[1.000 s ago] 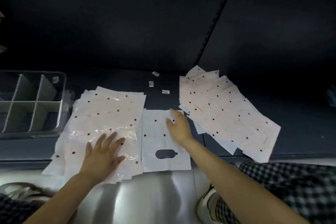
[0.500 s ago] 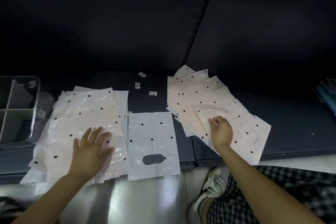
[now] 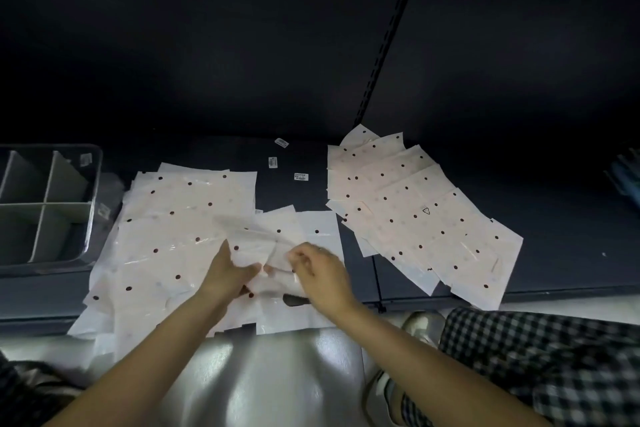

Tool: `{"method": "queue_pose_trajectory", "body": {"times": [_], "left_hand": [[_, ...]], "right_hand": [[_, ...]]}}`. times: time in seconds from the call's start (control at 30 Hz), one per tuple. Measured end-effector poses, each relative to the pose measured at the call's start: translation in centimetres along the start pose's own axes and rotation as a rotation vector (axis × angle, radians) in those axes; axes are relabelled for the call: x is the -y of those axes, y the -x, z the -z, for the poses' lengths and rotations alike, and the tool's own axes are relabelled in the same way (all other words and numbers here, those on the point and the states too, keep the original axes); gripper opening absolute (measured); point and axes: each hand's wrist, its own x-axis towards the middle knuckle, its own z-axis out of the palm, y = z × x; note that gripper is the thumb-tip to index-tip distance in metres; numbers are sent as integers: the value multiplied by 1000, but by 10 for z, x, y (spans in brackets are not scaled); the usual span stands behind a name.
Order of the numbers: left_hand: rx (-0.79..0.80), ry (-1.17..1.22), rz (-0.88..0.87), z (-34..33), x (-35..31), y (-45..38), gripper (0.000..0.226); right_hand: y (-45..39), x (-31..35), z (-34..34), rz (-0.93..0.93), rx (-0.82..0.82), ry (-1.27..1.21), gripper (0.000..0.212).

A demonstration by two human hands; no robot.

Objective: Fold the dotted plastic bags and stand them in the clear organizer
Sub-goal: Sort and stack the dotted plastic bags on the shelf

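Your left hand [image 3: 227,274] and right hand [image 3: 320,270] both pinch a blurred dotted bag [image 3: 263,239] above the shelf [image 3: 571,253], fingertips partly hidden; the clear organizer [image 3: 45,204] is cropped at left.

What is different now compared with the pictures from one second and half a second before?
The right hand left the right pile and came to the middle. The left hand left the left pile. Both now hold one dotted bag, lifted over the flat bag with the handle hole. Both piles and the clear organizer appear to lie as before.
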Motion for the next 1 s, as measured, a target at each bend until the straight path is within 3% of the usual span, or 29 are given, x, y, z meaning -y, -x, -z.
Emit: {"method": "queue_pose_trajectory", "body": {"times": [0.17, 0.27, 0.33, 0.43, 0.5, 0.6, 0.67, 0.73, 0.87, 0.93, 1.0], "left_hand": [[291, -79, 5, 3, 15, 2, 63], [228, -112, -45, -8, 21, -1, 61], [135, -104, -75, -16, 26, -4, 63], [121, -140, -86, -27, 32, -10, 75], [60, -298, -97, -34, 34, -11, 81], [-213, -636, -229, -41, 32, -6, 72], [-283, -698, -368, -44, 28, -2, 61], [-173, -591, -395, -47, 22, 1, 46], [108, -104, -125, -56, 4, 9, 26], [161, 111, 17, -55, -3, 8, 32], [95, 156, 89, -47, -8, 2, 39]], "right_hand": [[-19, -94, 68, -232, -255, 364, 35], [-11, -147, 109, -523, -256, 428, 53], [-5, -167, 120, -602, -234, 480, 49], [-8, -170, 121, -521, -363, 479, 31], [-11, -163, 118, -489, -423, 447, 25], [-20, -137, 110, -399, -496, 326, 27], [-25, -111, 97, -285, -492, 288, 28], [-28, -81, 79, -190, -450, 236, 27], [-21, -30, 41, -82, -279, 77, 23], [-15, -9, 24, -1, -112, 26, 24], [-10, 6, 11, 82, 69, -72, 24]]}}
